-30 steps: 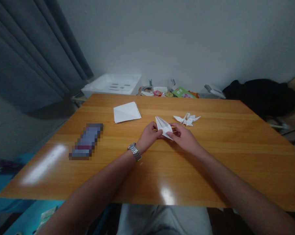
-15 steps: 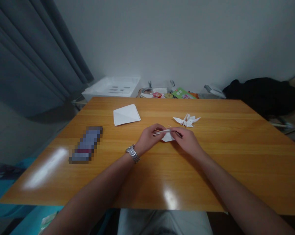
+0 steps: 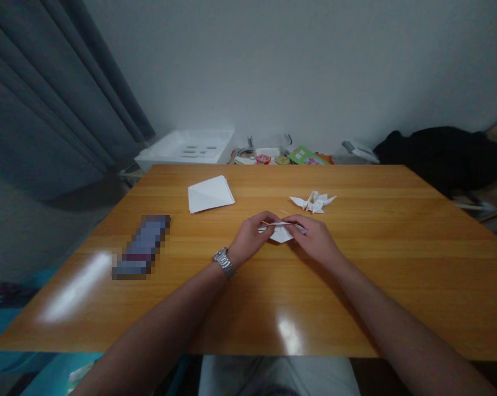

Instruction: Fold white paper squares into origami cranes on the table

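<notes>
Over the middle of the wooden table (image 3: pixel 248 308), a small folded piece of white paper (image 3: pixel 282 235) is pinched between both hands. My left hand (image 3: pixel 252 234) grips its left side, thumb and fingers closed on it; a metal watch (image 3: pixel 224 263) circles that wrist. On the other side my right hand (image 3: pixel 312 234) is closed on the paper's upper right part. Fingers cover parts of the folds. Just behind the right hand rests a finished white paper crane (image 3: pixel 314 202), wings spread and touched by neither hand.
A stack of white paper sheets (image 3: pixel 211 194) lies at the back left, with a blurred-out phone (image 3: pixel 143 247) nearer to me. Beyond the far edge stand a white plastic tray (image 3: pixel 190 146), a green packet (image 3: pixel 308 155) and a black cloth-like heap (image 3: pixel 442 157).
Both hands have shifted their fingers on the folded paper, and more of its lower flap and right end shows. The view has moved slightly; the crane and sheets stay put.
</notes>
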Available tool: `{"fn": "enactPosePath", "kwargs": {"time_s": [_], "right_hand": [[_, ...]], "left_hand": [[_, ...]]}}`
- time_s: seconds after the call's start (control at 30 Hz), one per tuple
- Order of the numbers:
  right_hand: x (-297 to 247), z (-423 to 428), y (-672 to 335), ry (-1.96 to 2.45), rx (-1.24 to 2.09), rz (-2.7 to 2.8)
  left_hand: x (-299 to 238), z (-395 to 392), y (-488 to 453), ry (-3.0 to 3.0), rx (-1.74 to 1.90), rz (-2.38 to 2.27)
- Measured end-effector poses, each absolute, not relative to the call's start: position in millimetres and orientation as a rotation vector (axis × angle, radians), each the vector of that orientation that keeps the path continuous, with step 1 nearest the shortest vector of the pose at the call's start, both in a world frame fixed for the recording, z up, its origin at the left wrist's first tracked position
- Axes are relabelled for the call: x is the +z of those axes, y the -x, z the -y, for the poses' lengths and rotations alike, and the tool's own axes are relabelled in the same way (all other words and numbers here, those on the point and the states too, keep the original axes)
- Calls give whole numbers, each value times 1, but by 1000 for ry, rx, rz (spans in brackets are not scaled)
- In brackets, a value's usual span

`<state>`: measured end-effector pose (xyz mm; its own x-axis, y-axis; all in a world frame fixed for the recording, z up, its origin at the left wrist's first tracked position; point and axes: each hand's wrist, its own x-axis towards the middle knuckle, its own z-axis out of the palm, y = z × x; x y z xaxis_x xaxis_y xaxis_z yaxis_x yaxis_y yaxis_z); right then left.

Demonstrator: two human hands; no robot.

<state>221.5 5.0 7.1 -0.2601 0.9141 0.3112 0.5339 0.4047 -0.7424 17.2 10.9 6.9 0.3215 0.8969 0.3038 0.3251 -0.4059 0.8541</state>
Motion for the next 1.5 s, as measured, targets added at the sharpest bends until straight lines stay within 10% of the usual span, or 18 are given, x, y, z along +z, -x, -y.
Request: {"fn": "enactPosePath", "kwargs": {"time_s": [0.4, 0.87, 1.5], "right_hand": [[19, 4, -208, 1479, 45, 2309], [8, -7, -224, 1093, 914, 1973], [3, -8, -226, 1093, 934, 1849]], "left_hand": [[15, -3, -27, -1957, 1030, -1215], [14, -9, -19, -1994, 1070, -1136], [7, -14, -18, -1571, 1043, -957]]}}
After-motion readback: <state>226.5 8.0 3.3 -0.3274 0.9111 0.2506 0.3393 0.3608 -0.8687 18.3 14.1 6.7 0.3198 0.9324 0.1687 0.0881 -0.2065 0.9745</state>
